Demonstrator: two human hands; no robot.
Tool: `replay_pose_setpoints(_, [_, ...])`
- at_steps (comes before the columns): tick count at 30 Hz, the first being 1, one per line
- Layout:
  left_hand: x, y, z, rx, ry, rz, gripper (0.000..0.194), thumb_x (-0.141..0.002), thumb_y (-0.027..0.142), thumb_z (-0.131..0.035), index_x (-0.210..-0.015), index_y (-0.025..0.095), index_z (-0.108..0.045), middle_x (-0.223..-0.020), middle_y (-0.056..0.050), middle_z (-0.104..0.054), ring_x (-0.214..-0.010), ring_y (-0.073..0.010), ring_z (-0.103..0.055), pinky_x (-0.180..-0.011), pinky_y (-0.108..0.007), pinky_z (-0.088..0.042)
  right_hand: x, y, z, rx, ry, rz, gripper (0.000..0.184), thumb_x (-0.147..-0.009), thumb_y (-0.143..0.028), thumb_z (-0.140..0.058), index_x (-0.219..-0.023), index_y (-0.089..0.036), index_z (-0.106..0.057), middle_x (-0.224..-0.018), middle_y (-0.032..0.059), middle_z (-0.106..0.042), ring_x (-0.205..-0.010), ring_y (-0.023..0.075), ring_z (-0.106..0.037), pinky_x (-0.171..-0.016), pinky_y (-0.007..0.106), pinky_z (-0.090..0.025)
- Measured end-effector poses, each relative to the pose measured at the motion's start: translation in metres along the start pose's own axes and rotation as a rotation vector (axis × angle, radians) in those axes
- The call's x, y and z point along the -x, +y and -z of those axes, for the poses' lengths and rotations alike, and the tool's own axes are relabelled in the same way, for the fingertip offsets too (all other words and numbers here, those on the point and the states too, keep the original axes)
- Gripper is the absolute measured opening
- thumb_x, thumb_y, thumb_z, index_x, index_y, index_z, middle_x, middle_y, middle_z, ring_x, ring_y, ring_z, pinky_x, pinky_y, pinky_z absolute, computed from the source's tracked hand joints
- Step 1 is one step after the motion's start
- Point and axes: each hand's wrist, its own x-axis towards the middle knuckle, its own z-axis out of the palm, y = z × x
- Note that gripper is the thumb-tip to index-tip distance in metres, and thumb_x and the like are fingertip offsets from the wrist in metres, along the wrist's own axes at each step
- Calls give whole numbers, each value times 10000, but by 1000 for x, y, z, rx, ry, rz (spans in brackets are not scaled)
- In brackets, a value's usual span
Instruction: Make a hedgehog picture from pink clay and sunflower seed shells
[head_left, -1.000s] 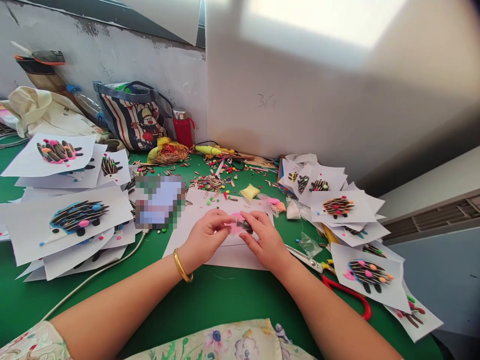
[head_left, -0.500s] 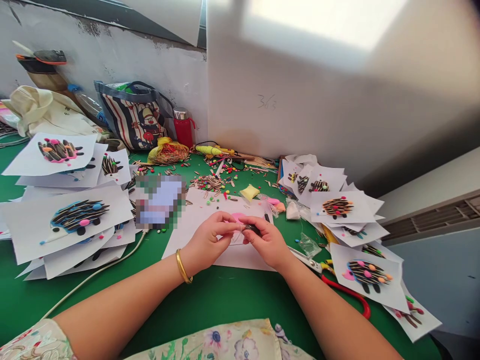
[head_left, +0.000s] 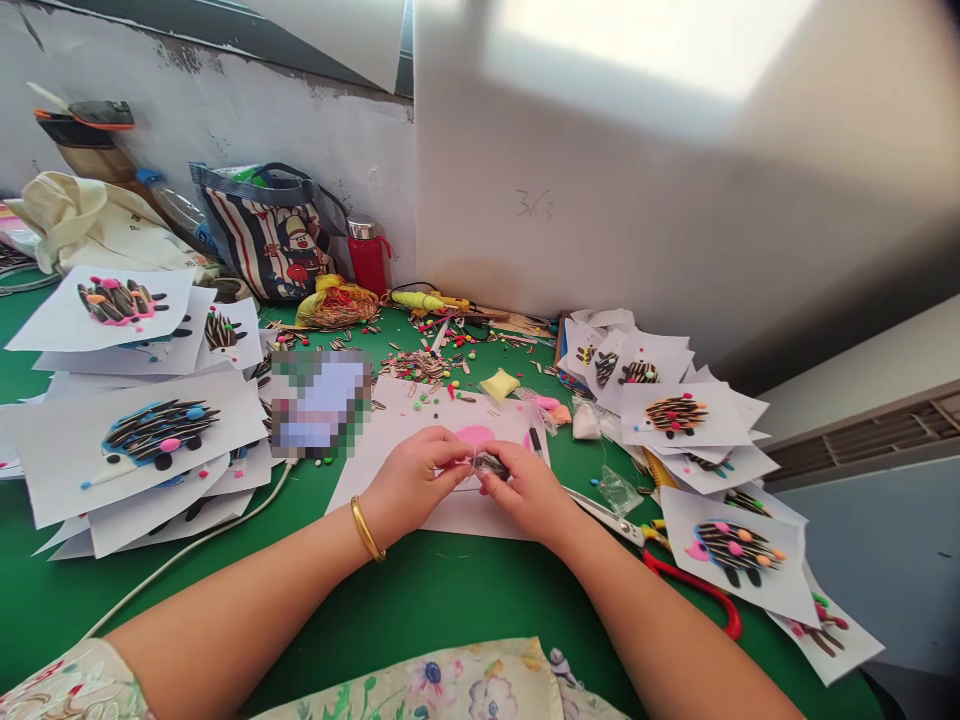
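Note:
My left hand [head_left: 414, 480] and my right hand [head_left: 531, 490] meet over a white sheet of paper [head_left: 405, 425] on the green table [head_left: 420, 590]. Both pinch a small clear plastic bag with something dark inside [head_left: 491, 464]. A flat pink clay shape [head_left: 475, 436] lies on the paper just behind my fingertips. A gold bangle [head_left: 364, 530] circles my left wrist.
Piles of white cards with seed-and-clay hedgehogs lie at the left [head_left: 150, 430] and right [head_left: 731, 545]. Red-handled scissors [head_left: 675, 575] lie right of my right forearm. Sunflower seeds and clay beads [head_left: 427, 365], a striped bag [head_left: 266, 235], a red flask [head_left: 366, 255] and a white cable [head_left: 187, 550] lie around.
My hands dropped from slightly raised down toward the paper and closer to me. The pink clay shape, earlier between my fingers, now lies uncovered on the sheet.

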Motion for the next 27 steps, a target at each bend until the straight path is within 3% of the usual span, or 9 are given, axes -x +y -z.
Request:
replay_pose_setpoints(3, [0, -1, 1, -65, -17, -56, 183, -863, 190, -609, -987, 233, -736, -886, -34, -655, -790, -142, -620, -729, -256, -515, 0, -3, 0, -179, -74, -62, 257, -921, -257, -492, -1152, -183, -579, -913, 39, -657, -754, 153, -637, -771, 333, -501])
replay_pose_setpoints(6, [0, 0, 3, -75, -47, -100, 189, -882, 216, -605, -1020, 242, -731, -889, -30, -647, -783, -136, -617, -728, -250, -510, 2, -4, -1, -380, -129, -100, 365, -945, -273, -463, -1297, -192, -509, -834, 6, -639, -736, 139, -632, -795, 334, -499])
replay_pose_setpoints(12, [3, 4, 0, -78, -76, -165, 161, -898, 211, -598, -997, 241, -721, -882, -29, -636, -787, -131, -615, -744, -249, -506, 6, -5, -1, -597, -168, -184, 558, -928, -233, -433, -1480, -233, -351, -1021, 39, -642, -830, 137, -625, -898, 387, -488])
replay_pose_setpoints(16, [3, 8, 1, -100, -66, -171, 142, -901, 207, -588, -965, 220, -713, -850, -28, -621, -743, -126, -598, -706, -247, -497, 7, -7, 1, -609, -195, -178, 582, -922, -224, -436, -1495, -233, -332, -1123, 53, -629, -872, 140, -642, -947, 409, -480])
replay_pose_setpoints(21, [2, 16, 7, -131, -119, -213, 222, -930, 232, -534, -805, 202, -714, -803, -30, -588, -700, -120, -570, -676, -250, -476, 9, -12, 1, -588, -258, -69, 574, -966, -268, -409, -1520, -255, -263, -1260, 71, -602, -939, 155, -661, -931, 402, -509])
replay_pose_setpoints(24, [2, 17, 9, -204, -25, -292, 228, -927, 249, -535, -798, 210, -719, -832, -47, -601, -778, -151, -577, -735, -293, -471, 9, -13, 1, -542, -247, -29, 552, -984, -301, -404, -1518, -282, -264, -1333, 75, -559, -957, 160, -667, -921, 388, -516])
replay_pose_setpoints(27, [3, 16, 9, -292, 97, -353, 130, -893, 256, -595, -851, 228, -715, -893, -54, -620, -848, -179, -567, -802, -348, -455, 10, -12, 2, -467, -224, -26, 534, -996, -330, -396, -1512, -266, -276, -1162, 59, -641, -937, 163, -666, -927, 392, -504])
